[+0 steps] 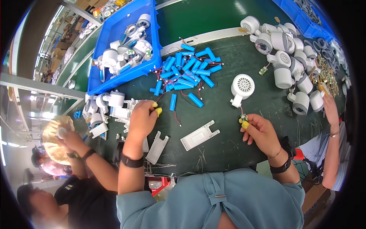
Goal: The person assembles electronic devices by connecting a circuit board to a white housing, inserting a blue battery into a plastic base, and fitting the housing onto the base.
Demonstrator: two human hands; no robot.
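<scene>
My right hand [260, 131], with yellow finger covers, pinches a small green circuit board [243, 119]. A thin wire joins that board to a white fan head [243, 87] with a round grille, resting on the table just beyond. My left hand [142, 119] reaches over the left side of the table, its yellow-tipped thumb and forefinger a little apart with nothing visible between them. Nearest to it are white plastic housing parts [121, 113] and a thin red wire from the blue battery pile [187, 70]. Two flat white covers [200, 136] lie between my hands.
A blue bin [158, 57] with fan heads stands far left. More fan heads [283, 59] are heaped at right, beside loose circuit boards [327, 72]. Co-workers' hands show on both sides: one [331, 108] at the right heap, another [72, 139] at left holding a round white part.
</scene>
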